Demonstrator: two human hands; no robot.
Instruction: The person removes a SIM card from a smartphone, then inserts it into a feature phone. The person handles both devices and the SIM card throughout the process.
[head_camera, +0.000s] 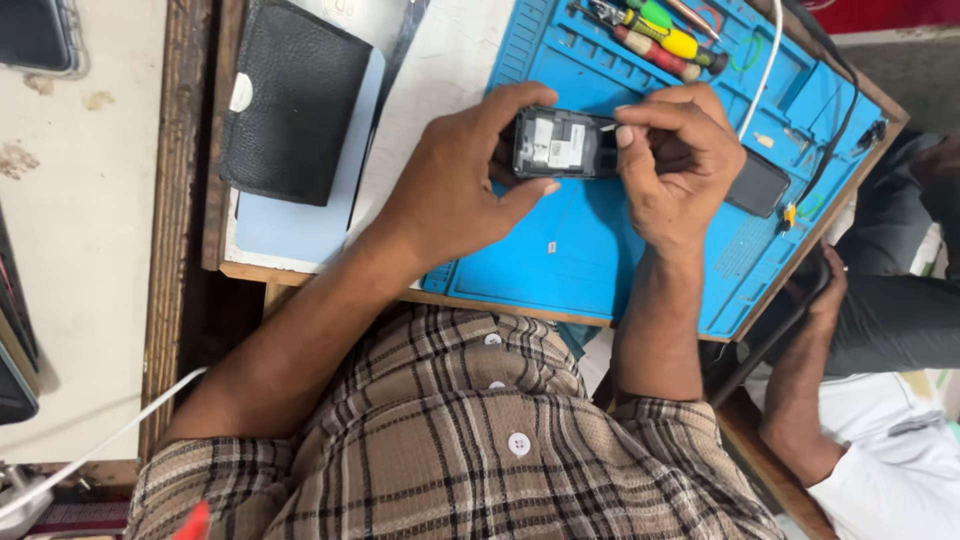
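Above the blue mat (590, 250), the opened phone (562, 143) lies lengthwise between both hands, left hand (455, 190) clamping its near end, right hand (680, 165) pinching the other.

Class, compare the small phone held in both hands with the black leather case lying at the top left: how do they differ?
The opened phone is small, held above the blue mat by the left hand and right hand, its innards exposed. The black leather case is larger, closed, lying untouched on a pale pad. Both are dark and rectangular.
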